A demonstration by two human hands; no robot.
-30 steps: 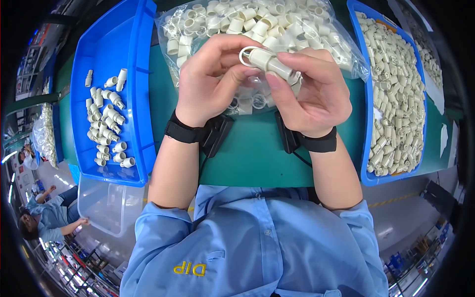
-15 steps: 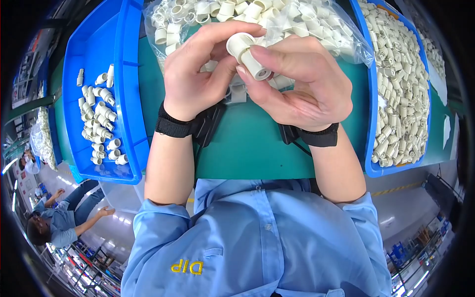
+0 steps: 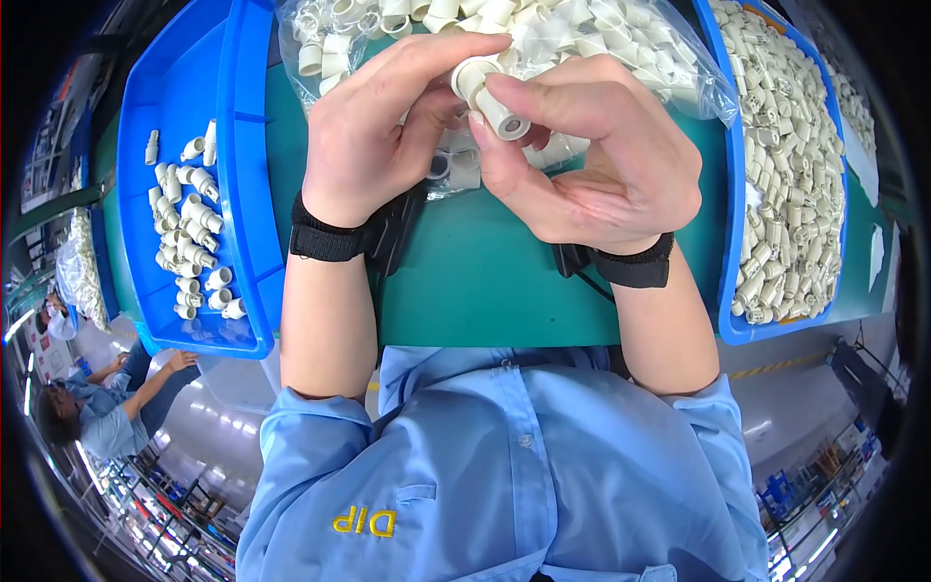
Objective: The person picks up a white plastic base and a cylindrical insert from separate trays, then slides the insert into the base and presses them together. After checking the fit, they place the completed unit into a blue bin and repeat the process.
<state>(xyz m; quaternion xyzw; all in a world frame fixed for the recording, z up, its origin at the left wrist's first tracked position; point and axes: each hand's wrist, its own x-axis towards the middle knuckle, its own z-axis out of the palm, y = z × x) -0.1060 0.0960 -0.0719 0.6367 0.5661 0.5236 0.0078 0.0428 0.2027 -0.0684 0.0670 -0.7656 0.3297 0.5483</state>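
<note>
A white plastic sleeve with a wide round flange (image 3: 471, 80) sits at the meeting of both hands, above the bag of parts. Into line with it runs a narrower white cylindrical plug (image 3: 501, 118), tilted toward me, a small round metal-looking spot on its end. The two touch; how deep one goes into the other is hidden by fingers. My left hand (image 3: 364, 136) curls round the flanged sleeve, index finger over the top and thumb below. My right hand (image 3: 611, 155) pinches the cylindrical plug between thumb and index finger.
Behind my hands lies a clear plastic bag (image 3: 679, 73) of white sleeves. A blue tray (image 3: 257, 194) at left holds several white assembled pieces (image 3: 199, 218). At right, another blue tray (image 3: 729, 242) is heaped with small white plugs (image 3: 790, 194). A person (image 3: 107, 407) is beyond the left edge.
Both hands have shifted slightly apart at the wrists, and the left thumb has drawn back a little from the sleeve. Both parts remain between the hands.
</note>
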